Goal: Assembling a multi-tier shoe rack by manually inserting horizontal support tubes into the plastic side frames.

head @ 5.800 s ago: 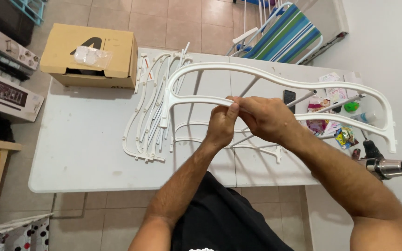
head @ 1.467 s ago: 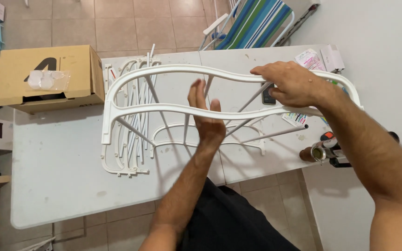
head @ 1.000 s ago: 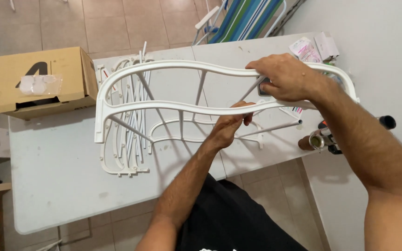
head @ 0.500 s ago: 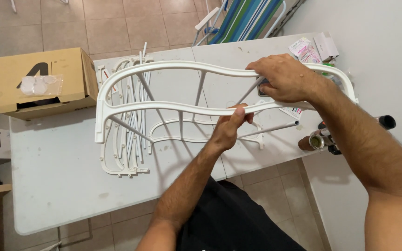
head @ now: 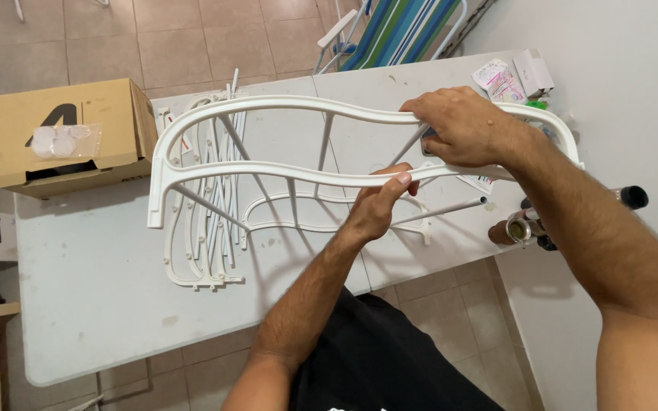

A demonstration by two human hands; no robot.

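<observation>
White curved plastic frame runs left-right across frame centre; left hand pinches its lower rail, right hand grips upper rail, further right.

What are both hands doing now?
Left hand: closed, gripping the frame's lower rail.
Right hand: closed, gripping its upper rail.

White folding table on tiled floor. Tan cardboard box at far left corner, clear bag of round white caps on top. Striped folding chair beyond far edge. Small printed packets at far right, near white wall. Dark-tipped cylindrical objects off right edge, kind unclear.
</observation>
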